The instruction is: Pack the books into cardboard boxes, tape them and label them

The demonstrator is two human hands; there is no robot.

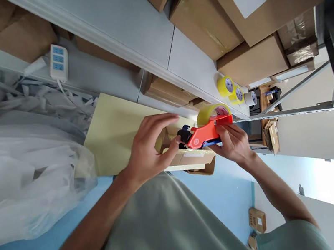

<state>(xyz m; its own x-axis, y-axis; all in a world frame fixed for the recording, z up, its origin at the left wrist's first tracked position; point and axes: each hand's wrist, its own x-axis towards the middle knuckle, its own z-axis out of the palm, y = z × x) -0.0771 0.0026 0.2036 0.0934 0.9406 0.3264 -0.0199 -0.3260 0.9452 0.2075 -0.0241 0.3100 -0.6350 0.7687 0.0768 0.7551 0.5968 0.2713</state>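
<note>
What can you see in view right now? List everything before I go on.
tape dispenser: one, red-orange with a yellowish roll, over the small cardboard box
small cardboard box: one, brown, on the yellow sheet
yellow sheet: one, pale yellow, under the box
spare tape rolls: three, two yellow and one white, in a row on the grey ledge
power strip: one, white with blue sockets, upper left
large cardboard boxes: several, brown, stacked upper right
plastic bags: a heap, clear-white, left
left hand: one, gripping the box's end
right hand: one, holding the dispenser
</note>
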